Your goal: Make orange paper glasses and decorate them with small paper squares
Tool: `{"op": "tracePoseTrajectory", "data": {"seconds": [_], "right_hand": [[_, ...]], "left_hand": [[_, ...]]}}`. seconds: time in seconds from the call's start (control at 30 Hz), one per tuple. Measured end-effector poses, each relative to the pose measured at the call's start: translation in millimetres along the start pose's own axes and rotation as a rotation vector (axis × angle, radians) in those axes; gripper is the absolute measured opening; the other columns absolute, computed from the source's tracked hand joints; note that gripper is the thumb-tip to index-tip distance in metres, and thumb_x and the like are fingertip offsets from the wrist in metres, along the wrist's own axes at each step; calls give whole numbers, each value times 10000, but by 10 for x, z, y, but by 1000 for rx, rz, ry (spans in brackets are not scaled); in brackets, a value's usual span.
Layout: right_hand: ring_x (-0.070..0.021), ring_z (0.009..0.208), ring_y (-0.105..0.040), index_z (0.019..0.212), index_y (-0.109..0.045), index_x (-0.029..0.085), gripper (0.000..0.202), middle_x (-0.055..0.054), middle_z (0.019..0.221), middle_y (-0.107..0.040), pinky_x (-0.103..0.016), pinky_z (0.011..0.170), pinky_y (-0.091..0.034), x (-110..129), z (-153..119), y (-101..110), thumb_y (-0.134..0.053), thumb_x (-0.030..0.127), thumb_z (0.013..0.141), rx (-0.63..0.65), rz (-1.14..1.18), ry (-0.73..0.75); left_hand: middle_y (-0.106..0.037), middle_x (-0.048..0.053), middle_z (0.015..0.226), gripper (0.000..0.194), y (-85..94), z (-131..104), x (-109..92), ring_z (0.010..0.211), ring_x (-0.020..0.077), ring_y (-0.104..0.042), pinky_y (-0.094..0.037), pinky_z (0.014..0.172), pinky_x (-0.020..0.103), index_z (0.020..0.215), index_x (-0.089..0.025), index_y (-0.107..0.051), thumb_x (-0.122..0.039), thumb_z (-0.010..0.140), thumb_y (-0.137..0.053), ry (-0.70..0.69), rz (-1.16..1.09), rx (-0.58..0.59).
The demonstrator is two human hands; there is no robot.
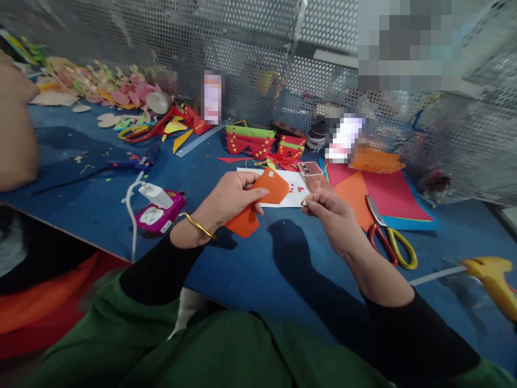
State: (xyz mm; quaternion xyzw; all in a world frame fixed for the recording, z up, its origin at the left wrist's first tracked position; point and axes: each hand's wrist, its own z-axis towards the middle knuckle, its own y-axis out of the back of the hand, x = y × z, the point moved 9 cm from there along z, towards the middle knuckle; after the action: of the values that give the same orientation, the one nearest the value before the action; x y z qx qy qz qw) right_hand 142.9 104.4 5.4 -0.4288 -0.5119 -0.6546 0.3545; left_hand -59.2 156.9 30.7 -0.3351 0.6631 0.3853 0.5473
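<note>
My left hand [232,198] is closed on a folded orange paper cutout [278,188], thumb on top. A small white square [271,173] is on its upper part, and the lower half hangs below my fingers. To the right, my right hand [333,218] pinches a tiny whitish bit, too small to name, beside the edge of a white sheet [297,178]. Small red paper pieces [299,189] are scattered on that sheet. A phone [317,175] with its cameras facing up lies just behind my right fingers.
Scissors [382,231] and a yellow glue gun [487,269] lie at right, near coloured paper sheets [388,194]. Decorated red paper pieces [250,143] stand behind. At left are a purple power strip [161,213], a blue glue gun [141,161] and another person's arm [16,124].
</note>
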Motion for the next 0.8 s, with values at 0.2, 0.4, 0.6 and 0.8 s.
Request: {"op": "tracePoseTrajectory", "data": {"seconds": [0.2, 0.4, 0.6, 0.8], "right_hand": [[-256, 1115, -645, 784, -667, 217, 233, -75, 1075, -736, -420, 996, -458, -9, -570, 253, -697, 446, 813, 70, 146, -123], [-223, 1005, -643, 797, -663, 224, 188, -46, 966, -717, -355, 875, -498, 11, -796, 391, -669, 403, 856, 111, 112, -69], [-181, 827, -605, 844, -676, 210, 205, -34, 875, -692, -314, 740, -480, -77, -847, 509, -637, 410, 870, 39, 71, -49], [-174, 785, -608, 851, -686, 197, 226, -26, 839, -692, -319, 739, -466, -143, -883, 609, -646, 419, 863, -85, 72, -104]], "left_hand": [[-637, -23, 521, 92, -521, -121, 28, 467, 99, -635, -434, 473, 152, 755, -149, -624, -175, 842, -637, 53, 47, 181], [-656, -17, 575, 84, -979, -174, 99, 473, 96, -636, -475, 492, 168, 884, -138, -692, -162, 844, -622, 90, 62, 307], [-685, -4, 676, 58, -1253, -143, 110, 494, 82, -638, -493, 501, 171, 857, -147, -672, -150, 851, -615, 130, 87, 370], [-745, 69, 966, 307, -1286, -111, 131, 606, 119, -709, -572, 595, 237, 1102, -161, -590, -186, 813, -689, 147, -1, 351]]}}
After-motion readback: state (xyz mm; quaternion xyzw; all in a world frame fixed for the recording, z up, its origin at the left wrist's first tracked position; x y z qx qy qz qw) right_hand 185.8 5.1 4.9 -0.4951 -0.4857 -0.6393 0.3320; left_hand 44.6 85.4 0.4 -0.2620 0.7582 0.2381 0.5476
